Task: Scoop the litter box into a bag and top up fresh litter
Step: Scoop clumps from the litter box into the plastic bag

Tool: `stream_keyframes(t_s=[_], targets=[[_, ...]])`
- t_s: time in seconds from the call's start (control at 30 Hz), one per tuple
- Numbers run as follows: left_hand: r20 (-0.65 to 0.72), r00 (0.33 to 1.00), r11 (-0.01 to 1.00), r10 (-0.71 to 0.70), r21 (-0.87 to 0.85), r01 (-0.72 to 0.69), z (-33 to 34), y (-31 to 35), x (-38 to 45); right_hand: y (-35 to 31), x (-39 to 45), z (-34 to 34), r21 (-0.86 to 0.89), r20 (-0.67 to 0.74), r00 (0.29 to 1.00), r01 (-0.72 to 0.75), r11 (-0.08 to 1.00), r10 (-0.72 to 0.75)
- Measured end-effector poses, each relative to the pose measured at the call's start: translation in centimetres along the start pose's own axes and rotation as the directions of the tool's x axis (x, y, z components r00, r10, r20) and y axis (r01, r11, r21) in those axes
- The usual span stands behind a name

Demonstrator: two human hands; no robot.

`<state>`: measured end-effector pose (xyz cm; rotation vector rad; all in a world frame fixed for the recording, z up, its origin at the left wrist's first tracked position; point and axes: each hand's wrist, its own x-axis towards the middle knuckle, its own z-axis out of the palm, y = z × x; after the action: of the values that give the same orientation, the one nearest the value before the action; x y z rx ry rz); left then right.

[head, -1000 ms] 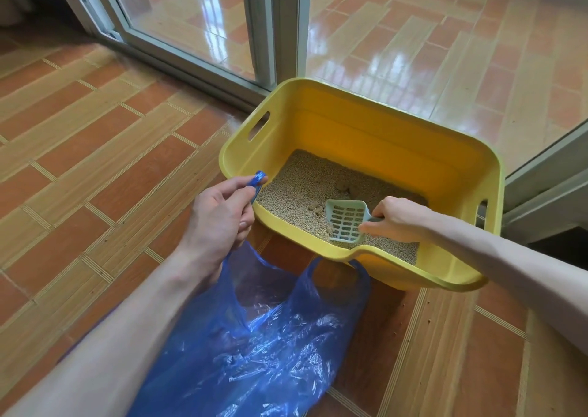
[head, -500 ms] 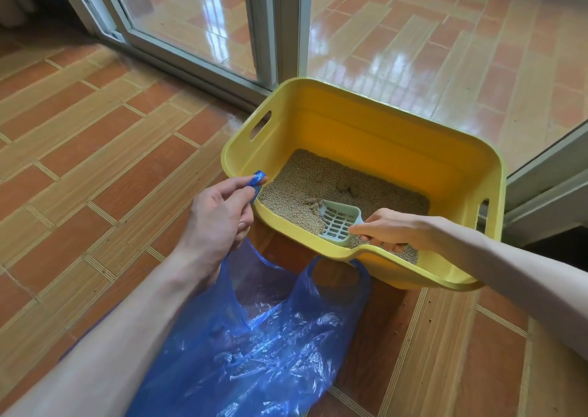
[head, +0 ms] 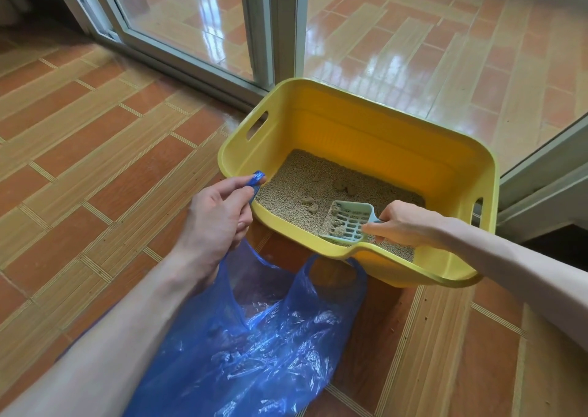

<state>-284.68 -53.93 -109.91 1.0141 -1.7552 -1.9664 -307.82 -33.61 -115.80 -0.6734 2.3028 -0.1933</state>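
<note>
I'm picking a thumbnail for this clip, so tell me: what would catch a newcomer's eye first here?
The bright yellow litter box stands out first, sitting on the tiled floor by the glass door. Inside it, the right hand holds a pale slotted scoop with a few clumps on it. Nearer the camera, the left hand pinches a handle of the shiny blue bag, which lies open on the floor in front of the box.

Blue bag [head: 254, 346] bottom cut off
</note>
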Motion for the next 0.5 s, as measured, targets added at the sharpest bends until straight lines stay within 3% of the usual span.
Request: stream_keyframes(t_s=[0.23,0.5], targets=[[0.001,1.000,1.000,-0.007,0.005,0.007,-0.28,-0.11,-0.05,-0.04,-0.05,0.33,0.011,-0.039,0.999,0.022,1.000,-0.021],[-0.005,1.000,1.000,-0.011,0.001,0.011,-0.31,-0.24,0.07,0.45,-0.03,0.79,0.162,-0.120,0.992,0.068,0.984,-0.049]])
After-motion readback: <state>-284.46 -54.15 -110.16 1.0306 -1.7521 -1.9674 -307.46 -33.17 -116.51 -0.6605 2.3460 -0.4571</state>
